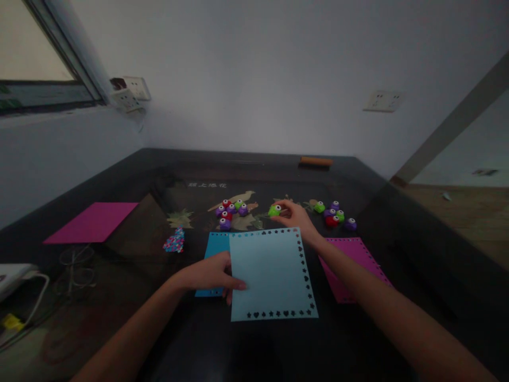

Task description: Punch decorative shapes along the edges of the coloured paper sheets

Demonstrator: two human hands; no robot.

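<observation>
A light blue sheet of paper (270, 276) with star and heart shaped holes along its edges is pinched at its left side by my left hand (217, 273), thumb on top. It covers part of a darker blue sheet (212, 252) that also has small edge holes. Beyond the top edge of the light sheet, my right hand (291, 216) grips a green craft punch (274, 210) by its side. Several red, purple and green craft punches (231, 208) are grouped left of it. Another cluster of craft punches (332, 215) sits to the right.
A magenta sheet (353, 262) with edge holes lies partly beneath my right forearm. Another magenta sheet (93, 223) is at the far left. Colourful punched bits (175, 241) form a pile left of centre. An orange-brown stick-like object (316, 161) rests near the back edge.
</observation>
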